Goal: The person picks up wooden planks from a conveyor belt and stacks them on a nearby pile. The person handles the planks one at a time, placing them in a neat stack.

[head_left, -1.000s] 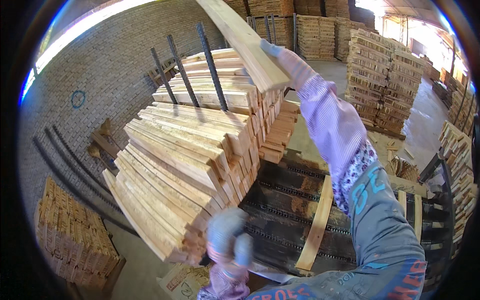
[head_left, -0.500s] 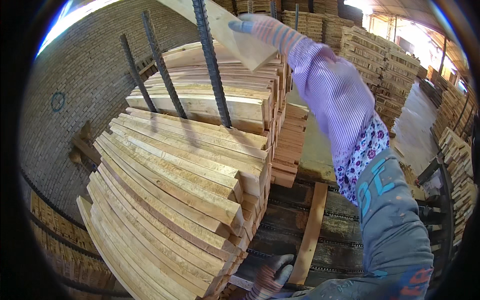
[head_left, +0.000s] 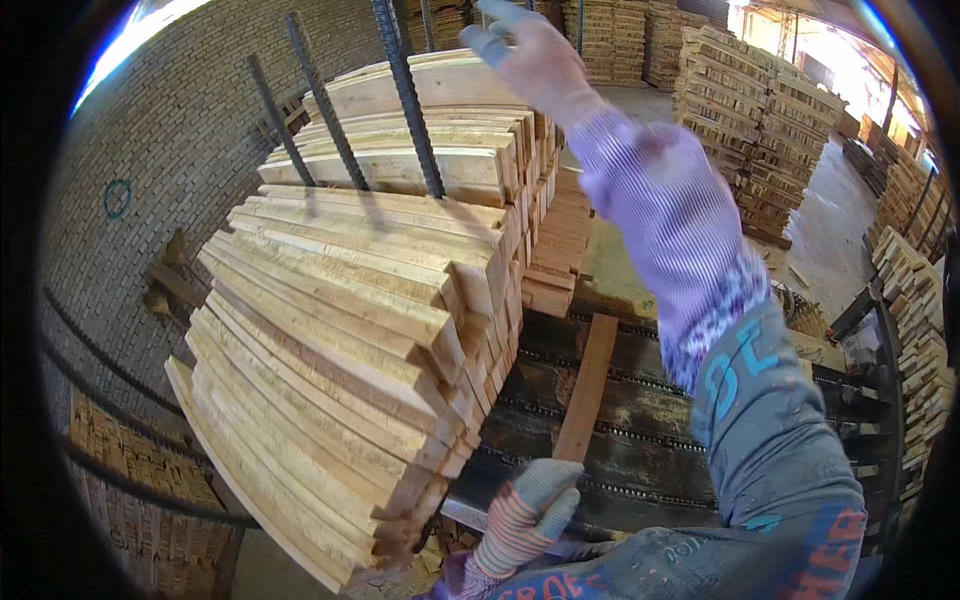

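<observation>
My right hand [head_left: 530,50], in a striped knit glove with grey fingertips, is raised at the top over the far end of the timber stack [head_left: 330,340]. Its fingers are spread, and nothing shows in them. At the bottom, my left hand [head_left: 528,515], in a similar glove, is held beside the stack's near right corner. Thumb and fingers stand apart there, with no object visible between them. Just beyond its fingertips lies a single wooden plank [head_left: 588,390] across the dark chain conveyor [head_left: 650,450]; whether they touch I cannot tell. The stack's boards lie side by side in stepped layers.
Ridged dark steel bars [head_left: 410,100] stand upright at the stack's far side. A brick wall [head_left: 170,130] rises on the left. Tall stacks of timber [head_left: 750,130] stand at the back right, with more boards [head_left: 915,330] along the right edge.
The tilted board under my right hand is no longer there, and that hand has risen slightly. My left hand has moved up and further into view. The whole view has shifted a little.
</observation>
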A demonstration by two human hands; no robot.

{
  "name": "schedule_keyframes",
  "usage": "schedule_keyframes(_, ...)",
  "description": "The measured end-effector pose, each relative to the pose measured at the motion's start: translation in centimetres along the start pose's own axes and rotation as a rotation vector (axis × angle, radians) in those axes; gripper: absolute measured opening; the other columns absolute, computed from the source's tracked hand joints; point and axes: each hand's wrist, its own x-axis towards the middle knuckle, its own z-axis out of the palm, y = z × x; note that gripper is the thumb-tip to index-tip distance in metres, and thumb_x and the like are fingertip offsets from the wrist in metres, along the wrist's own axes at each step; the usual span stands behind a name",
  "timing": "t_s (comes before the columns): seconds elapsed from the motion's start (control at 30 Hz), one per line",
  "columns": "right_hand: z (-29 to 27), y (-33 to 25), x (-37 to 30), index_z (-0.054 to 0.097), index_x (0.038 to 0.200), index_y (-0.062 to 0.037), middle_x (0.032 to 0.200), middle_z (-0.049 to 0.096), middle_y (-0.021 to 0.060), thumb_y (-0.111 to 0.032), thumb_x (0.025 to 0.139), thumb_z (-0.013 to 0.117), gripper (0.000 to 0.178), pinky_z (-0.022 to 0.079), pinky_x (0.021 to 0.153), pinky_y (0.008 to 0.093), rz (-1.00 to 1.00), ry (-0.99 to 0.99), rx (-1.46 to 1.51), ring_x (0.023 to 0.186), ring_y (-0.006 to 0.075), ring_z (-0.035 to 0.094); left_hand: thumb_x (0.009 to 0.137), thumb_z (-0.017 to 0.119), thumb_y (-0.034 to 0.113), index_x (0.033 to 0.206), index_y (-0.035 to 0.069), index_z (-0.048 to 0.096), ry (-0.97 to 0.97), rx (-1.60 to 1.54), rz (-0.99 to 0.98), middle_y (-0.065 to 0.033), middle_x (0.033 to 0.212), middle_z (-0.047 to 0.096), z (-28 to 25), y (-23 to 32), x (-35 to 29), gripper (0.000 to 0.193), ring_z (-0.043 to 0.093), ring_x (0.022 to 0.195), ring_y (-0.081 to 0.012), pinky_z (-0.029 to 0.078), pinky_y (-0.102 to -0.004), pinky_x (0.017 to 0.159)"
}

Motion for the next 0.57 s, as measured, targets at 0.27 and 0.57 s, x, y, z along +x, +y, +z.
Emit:
schedule_keyframes(0.27, 0.9, -11.0, -16.7, 0.061, 0.138, -0.0046, 0.127, 0.069, 0.018, -0.051, 0.102, 0.063, 0.059, 0.05, 0.102, 0.0453, 0.024, 0.292, 0.796, 0.115, 0.0319, 0.068, 0.082, 0.084, 0.008, 0.148, 0.004, 0.052, 0.791, 0.834, 0.64, -0.0262, 0.152, 0.047, -2.9, 9.0, 5.3, 0.073, 0.051, 0.138, -0.0394, 0.044, -0.0466, 0.114)
schedule_keyframes(0.57, 3.5, -10.5, -14.9, 0.066, 0.138, -0.0156, 0.13, 0.069, 0.0176, -0.055, 0.104, 0.059, 0.053, 0.046, 0.113, 0.0466, 0.157, 0.052, 0.897, 0.121, 0.0342, 0.064, 0.076, 0.095, 0.03, 0.168, 0.02, 0.019, 0.811, 0.885, -0.082, -0.0379, 0.166, 0.016, -4.9, 9.4, 11.4, 0.12, 0.022, 0.156, -0.0518, 0.034, -0.0536, 0.125)
